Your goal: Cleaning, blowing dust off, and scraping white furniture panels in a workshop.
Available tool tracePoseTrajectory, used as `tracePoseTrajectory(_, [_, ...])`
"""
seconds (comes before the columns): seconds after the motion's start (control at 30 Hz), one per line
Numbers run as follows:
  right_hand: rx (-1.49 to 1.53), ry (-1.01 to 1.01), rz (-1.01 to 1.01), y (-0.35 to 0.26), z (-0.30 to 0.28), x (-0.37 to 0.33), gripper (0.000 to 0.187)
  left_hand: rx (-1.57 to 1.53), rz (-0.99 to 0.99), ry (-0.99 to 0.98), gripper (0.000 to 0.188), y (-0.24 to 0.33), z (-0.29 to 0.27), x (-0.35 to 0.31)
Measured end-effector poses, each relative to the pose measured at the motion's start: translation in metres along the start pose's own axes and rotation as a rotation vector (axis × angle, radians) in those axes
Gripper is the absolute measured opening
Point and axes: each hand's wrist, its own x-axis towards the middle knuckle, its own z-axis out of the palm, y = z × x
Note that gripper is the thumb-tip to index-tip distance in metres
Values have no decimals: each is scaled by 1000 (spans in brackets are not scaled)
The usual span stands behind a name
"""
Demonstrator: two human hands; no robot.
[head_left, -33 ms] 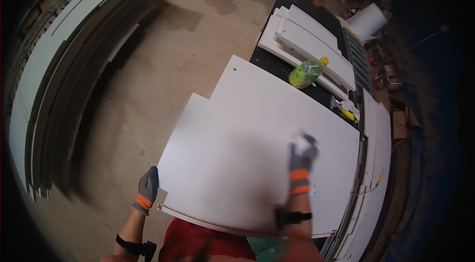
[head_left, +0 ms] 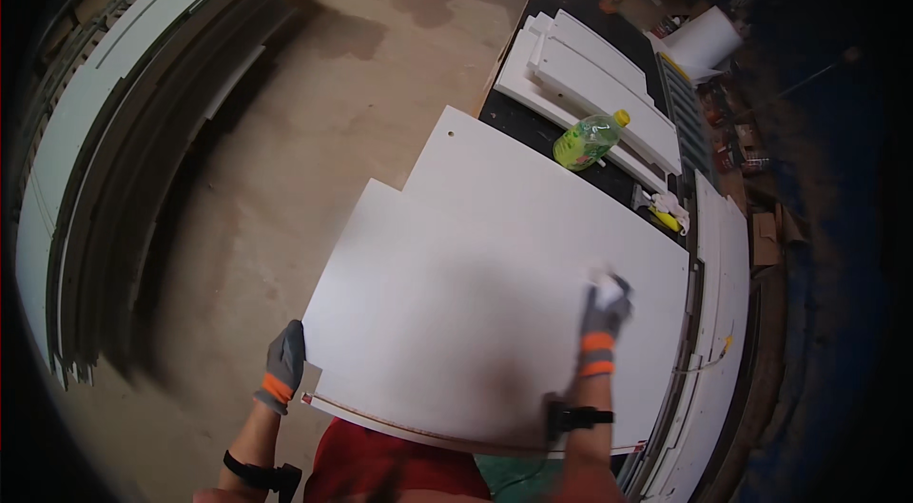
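Observation:
A large white panel (head_left: 466,246) with a notched left side and a small hole near its far corner lies in front of me. My left hand (head_left: 286,358), in a grey glove with an orange cuff, is closed on the panel's left edge, its thumb side against the board. Over the right part of the panel, my right hand (head_left: 607,305) wears a matching glove and presses a white wad, likely a cloth (head_left: 601,282), onto the surface. Motion blurs that hand and the cloth's shape.
Beyond the panel, a green bottle with a yellow cap (head_left: 590,140) stands on a dark tabletop beside stacked white boards (head_left: 594,66). A yellow-handled tool (head_left: 666,216) lies by a white rag. Tall board stacks (head_left: 143,56) stand at left; more white panels (head_left: 709,294) are at right.
My right hand has slid with the white cloth to the right and slightly nearer across the panel. My left hand stays on the edge.

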Motion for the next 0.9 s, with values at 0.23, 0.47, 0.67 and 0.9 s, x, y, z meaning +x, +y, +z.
tracePoseTrajectory(0.23, [-11,118,-407,-70,28,-69,52,-38,147,152,40,-15,12,-5])
tracePoseTrajectory(0.47, [-154,-238,-1003,-309,159,-102,67,-546,-81,-219,53,47,27,5])
tracePoseTrajectory(0.67, [-93,-864,-1588,-277,92,-276,55,-1089,-179,-181,71,-9,-26,-28])
tracePoseTrajectory(0.9, [-111,-589,-1323,-266,119,-194,60,-1273,-371,179,65,-65,-50,-73])
